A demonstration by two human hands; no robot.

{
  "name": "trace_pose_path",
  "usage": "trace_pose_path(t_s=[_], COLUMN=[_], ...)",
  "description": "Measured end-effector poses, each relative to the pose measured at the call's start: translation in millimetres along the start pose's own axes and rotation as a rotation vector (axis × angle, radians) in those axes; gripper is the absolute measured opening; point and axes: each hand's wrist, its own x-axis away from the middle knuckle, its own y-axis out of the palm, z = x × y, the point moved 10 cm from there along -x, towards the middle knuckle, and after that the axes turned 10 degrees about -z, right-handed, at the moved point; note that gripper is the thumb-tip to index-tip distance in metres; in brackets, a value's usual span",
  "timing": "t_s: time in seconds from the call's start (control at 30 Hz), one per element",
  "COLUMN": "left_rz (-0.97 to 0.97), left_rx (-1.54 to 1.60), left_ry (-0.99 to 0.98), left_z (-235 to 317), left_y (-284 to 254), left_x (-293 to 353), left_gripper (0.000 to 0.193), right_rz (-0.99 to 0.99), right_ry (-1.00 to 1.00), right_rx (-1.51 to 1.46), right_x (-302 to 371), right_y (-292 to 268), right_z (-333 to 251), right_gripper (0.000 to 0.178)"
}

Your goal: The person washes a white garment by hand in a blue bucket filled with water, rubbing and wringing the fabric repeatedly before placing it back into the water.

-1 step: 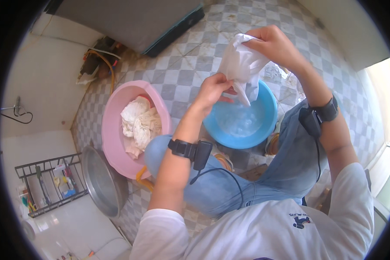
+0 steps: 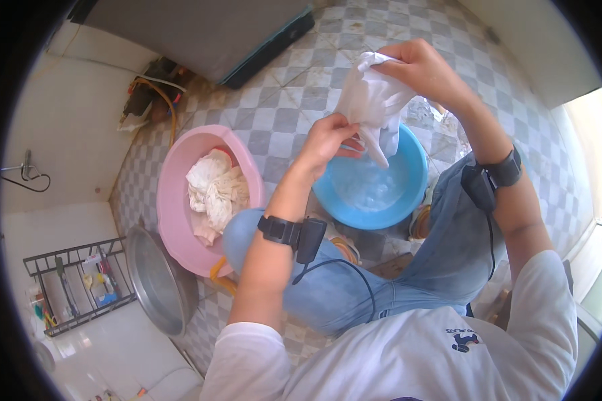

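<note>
A thin white cloth (image 2: 376, 97) hangs in loose folds above the blue basin (image 2: 411, 200), its lowest corner pointing down toward the cloudy water. At the cloth's top edge, my right hand (image 2: 418, 63) pinches it between thumb and fingers. Lower on the left side, my left hand (image 2: 329, 142) grips the cloth's edge with thumb and forefinger, the other fingers partly spread. Bubbles or suds show in the water (image 2: 368, 184) below. To the left stands a pink tub (image 2: 174, 200) holding a heap of off-white laundry (image 2: 215, 190).
A large metal basin (image 2: 155, 281) leans beside the pink tub. A black wire rack (image 2: 80, 284) with brushes is at the far left. A grey appliance with a dark edge (image 2: 267, 50) stands at the back. A hose (image 2: 174, 113) runs near the wall. Tiled floor (image 2: 281, 100) lies around.
The cloth's hanging corner and my left hand's fingers have shifted very slightly. Both hands keep their hold on the cloth.
</note>
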Motion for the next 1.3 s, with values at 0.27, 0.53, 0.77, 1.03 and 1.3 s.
trace_pose_path(t_s=[0.27, 0.53, 0.77, 1.03, 1.3], left_rz=[0.445, -0.088, 0.073, -0.057, 0.379], left_rx=[-1.152, 0.381, -0.407, -0.019, -0.521], left_ry=[0.401, 0.462, 0.705, 0.691, 0.854], left_z=[93.6, 13.0, 54.3, 117.8, 116.5], left_y=[31.2, 4.2, 3.3, 27.6, -24.2], left_x=[61.8, -4.0, 20.3, 68.0, 85.8], left_gripper=[0.013, 0.038, 0.036, 0.032, 0.036], right_rz=[-0.075, -0.083, -0.112, 0.523, 0.35], right_ry=[0.069, -0.131, -0.412, -0.127, 0.023], right_rx=[0.206, 0.47, 0.333, 0.279, -0.185], right_x=[-1.8, 35.2, 85.2, 16.6, -4.9], right_y=[15.2, 124.6, 167.2, 16.2, 7.4], right_z=[-2.9, -40.2, -80.3, 15.7, 54.0], right_gripper=[0.026, 0.043, 0.051, 0.028, 0.031])
